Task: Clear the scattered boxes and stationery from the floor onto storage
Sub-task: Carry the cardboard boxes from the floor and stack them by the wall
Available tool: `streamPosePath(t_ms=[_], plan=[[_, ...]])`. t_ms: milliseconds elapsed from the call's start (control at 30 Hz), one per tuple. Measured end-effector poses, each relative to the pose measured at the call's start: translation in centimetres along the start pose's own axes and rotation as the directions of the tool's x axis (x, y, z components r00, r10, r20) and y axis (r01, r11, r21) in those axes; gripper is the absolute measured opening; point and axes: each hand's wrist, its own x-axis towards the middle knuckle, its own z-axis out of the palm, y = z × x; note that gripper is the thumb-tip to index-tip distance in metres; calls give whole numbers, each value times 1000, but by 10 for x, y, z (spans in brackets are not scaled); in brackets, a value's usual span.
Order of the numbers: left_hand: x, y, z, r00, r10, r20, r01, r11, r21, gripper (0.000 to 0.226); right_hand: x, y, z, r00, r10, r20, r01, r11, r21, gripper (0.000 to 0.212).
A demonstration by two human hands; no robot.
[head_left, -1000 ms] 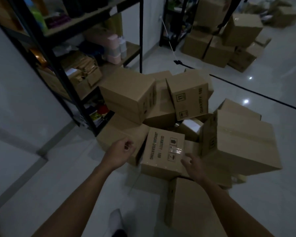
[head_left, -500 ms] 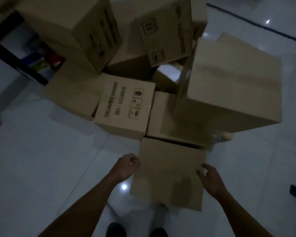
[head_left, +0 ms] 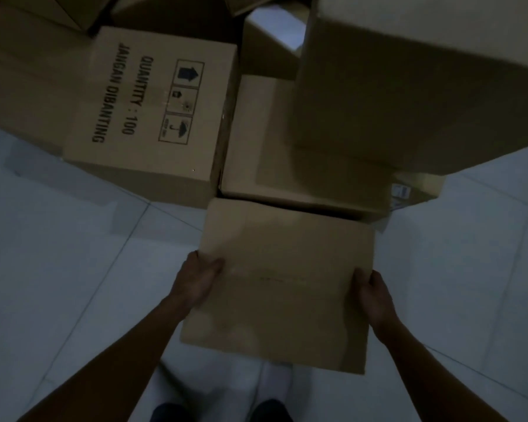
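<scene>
Printed carton (head_left: 153, 117) (marked "QUANTITY : 100") on the tiled floor (head_left: 58, 254). Left hand (head_left: 197, 280) clasps the left edge of the plain cardboard box (head_left: 281, 284), thumb on top; right hand (head_left: 374, 295) grips its right edge. Behind the box: flat carton (head_left: 302, 175), then large carton (head_left: 409, 86) upper right.

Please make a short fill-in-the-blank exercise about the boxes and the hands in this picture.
1. Both hands grip the plain box by its two ____.
2. The printed box reads QUANTITY : ____.
3. The left hand and the right hand hold the ____ box.

Missing words: sides; 100; same
</scene>
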Motion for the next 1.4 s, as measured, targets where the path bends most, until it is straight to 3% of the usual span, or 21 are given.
streamPosePath(t_ms=[233, 467, 633, 767, 833, 1000, 1133, 1267, 1333, 1400], plan=[[-41, 10, -12, 998, 49, -48, -56, 985, -162, 60, -25, -13, -26, 999, 34, 9, -35, 998, 52, 59], [-168, 70, -81, 981, 175, -90, -194, 930, -311, 47, -131, -86, -99, 999, -35, 10, 34, 998, 48, 62], [-261, 98, -146, 965, 235, -114, -261, 883, -390, 68, -227, -140, -147, 993, -119, 24, 116, 988, 98, 54], [-348, 119, -193, 945, 291, -151, -328, 819, -470, 29, -303, -183, -174, 985, -171, 36, 164, 975, 152, 51], [-390, 119, -216, 930, 318, -186, -367, 767, -526, 28, -341, -200, -184, 980, -200, 18, 193, 962, 194, 46], [-473, 85, -274, 868, 452, -204, -483, 676, -556, 39, -437, -242, -195, 964, -265, 10, 250, 921, 298, 31], [-518, 39, -331, 781, 589, -209, -598, 606, -525, 45, -515, -277, -187, 934, -357, 28, 327, 882, 339, 25], [-550, -14, -392, 708, 641, -296, -688, 533, -492, 58, -597, -306, -161, 862, -496, 106, 418, 814, 403, 36], [-571, -39, -415, 678, 612, -407, -726, 476, -496, 55, -639, -313, -143, 792, -567, 226, 441, 787, 430, 44], [-591, -68, -438, 667, 547, -505, -739, 399, -544, 58, -676, -317, -120, 717, -638, 282, 470, 740, 481, 38]])
